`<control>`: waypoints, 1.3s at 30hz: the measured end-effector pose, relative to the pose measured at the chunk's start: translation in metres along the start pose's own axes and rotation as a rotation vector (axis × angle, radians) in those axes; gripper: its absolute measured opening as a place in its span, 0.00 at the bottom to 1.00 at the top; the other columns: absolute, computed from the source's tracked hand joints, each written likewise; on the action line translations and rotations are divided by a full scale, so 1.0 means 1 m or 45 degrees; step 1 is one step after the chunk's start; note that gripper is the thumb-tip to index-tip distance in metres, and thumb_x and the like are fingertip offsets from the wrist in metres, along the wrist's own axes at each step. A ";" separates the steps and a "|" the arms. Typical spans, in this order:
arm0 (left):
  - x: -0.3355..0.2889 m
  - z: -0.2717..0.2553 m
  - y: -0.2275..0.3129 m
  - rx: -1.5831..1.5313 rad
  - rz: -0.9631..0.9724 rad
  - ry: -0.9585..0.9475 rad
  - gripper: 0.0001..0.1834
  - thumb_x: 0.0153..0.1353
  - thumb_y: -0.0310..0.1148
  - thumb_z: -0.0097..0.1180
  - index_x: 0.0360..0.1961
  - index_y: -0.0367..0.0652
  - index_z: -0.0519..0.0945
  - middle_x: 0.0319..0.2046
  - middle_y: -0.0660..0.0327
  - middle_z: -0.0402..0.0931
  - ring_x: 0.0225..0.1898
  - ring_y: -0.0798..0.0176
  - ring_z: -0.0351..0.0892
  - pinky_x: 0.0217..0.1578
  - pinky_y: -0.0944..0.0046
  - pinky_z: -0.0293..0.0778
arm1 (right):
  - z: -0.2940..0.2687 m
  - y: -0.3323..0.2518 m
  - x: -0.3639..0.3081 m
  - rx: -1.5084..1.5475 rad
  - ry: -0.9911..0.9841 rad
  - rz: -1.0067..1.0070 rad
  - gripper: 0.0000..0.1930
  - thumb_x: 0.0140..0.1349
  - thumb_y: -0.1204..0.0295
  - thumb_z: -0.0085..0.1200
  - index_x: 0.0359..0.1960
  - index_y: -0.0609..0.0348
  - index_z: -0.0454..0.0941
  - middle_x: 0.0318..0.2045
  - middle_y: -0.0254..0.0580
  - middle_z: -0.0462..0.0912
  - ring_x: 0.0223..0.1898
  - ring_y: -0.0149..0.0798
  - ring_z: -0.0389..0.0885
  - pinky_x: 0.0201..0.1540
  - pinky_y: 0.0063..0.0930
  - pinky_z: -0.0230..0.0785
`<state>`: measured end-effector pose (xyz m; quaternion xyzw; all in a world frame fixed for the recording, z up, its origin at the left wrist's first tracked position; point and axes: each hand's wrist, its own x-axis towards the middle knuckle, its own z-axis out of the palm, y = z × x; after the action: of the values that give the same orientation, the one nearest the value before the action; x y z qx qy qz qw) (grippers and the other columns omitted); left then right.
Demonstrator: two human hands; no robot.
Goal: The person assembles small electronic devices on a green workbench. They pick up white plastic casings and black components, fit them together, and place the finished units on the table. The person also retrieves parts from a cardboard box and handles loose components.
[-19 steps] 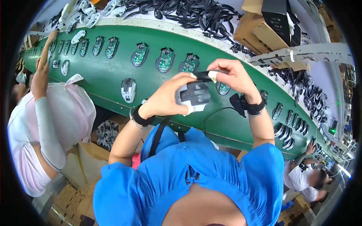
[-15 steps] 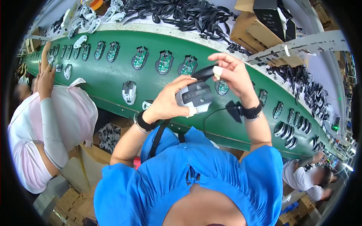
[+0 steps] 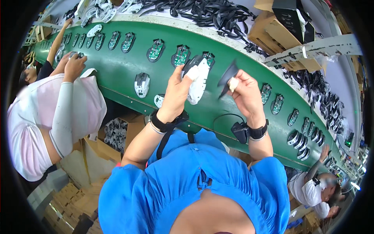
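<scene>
My left hand [image 3: 176, 93] is closed around a white and dark grey computer mouse shell [image 3: 200, 82], tilted so its pale, slotted side shows. A pale covering wraps its thumb. My right hand [image 3: 248, 95] pinches a thin, curved black plastic piece [image 3: 228, 75] just right of the shell, with a gap between the two. Pale wraps sit on its fingertips too. Behind the shell, a mouse base with a green circuit board [image 3: 209, 58] is partly covered. Another mouse base with its board [image 3: 181, 55] lies up and left of it on the belt.
A row of mouse bases runs along the green belt [image 3: 117, 72]. Near its front edge rests a white-grey mouse [image 3: 142, 85]. Black curved pieces [image 3: 206, 13] lie heaped on the far ledge beside cardboard boxes [image 3: 269, 33]. A co-worker [image 3: 58, 109] sits at left; dark mouse shells [image 3: 300, 142] cluster at right.
The shell in my left hand has turned from its grey top to its white side. My right hand has drawn the black piece away to the right. The co-worker's hands have moved.
</scene>
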<state>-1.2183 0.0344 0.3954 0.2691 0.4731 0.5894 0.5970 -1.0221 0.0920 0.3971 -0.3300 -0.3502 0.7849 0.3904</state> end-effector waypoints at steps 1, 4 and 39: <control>0.000 0.001 -0.003 0.009 0.012 0.011 0.20 0.66 0.39 0.51 0.53 0.38 0.69 0.40 0.63 0.75 0.38 0.72 0.75 0.39 0.71 0.72 | 0.003 0.001 -0.005 -0.041 -0.095 0.035 0.03 0.58 0.79 0.57 0.32 0.59 0.75 0.28 0.31 0.79 0.29 0.23 0.76 0.33 0.18 0.70; -0.004 0.005 -0.006 -0.022 0.031 0.046 0.19 0.67 0.41 0.49 0.51 0.38 0.69 0.40 0.63 0.74 0.39 0.73 0.74 0.39 0.72 0.71 | 0.021 0.001 -0.003 -0.058 -0.070 0.016 0.06 0.55 0.82 0.59 0.31 0.60 0.75 0.27 0.32 0.79 0.27 0.24 0.75 0.32 0.18 0.69; -0.012 -0.010 -0.004 0.591 0.220 -0.217 0.38 0.42 0.24 0.70 0.57 0.35 0.66 0.47 0.61 0.72 0.48 0.68 0.73 0.51 0.66 0.70 | 0.038 0.035 -0.006 0.017 -0.019 -0.221 0.14 0.53 0.83 0.60 0.43 0.65 0.76 0.36 0.41 0.83 0.35 0.29 0.81 0.38 0.23 0.74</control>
<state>-1.2238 0.0197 0.3910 0.4870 0.5190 0.4890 0.5044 -1.0625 0.0599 0.3902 -0.2901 -0.3751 0.7528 0.4565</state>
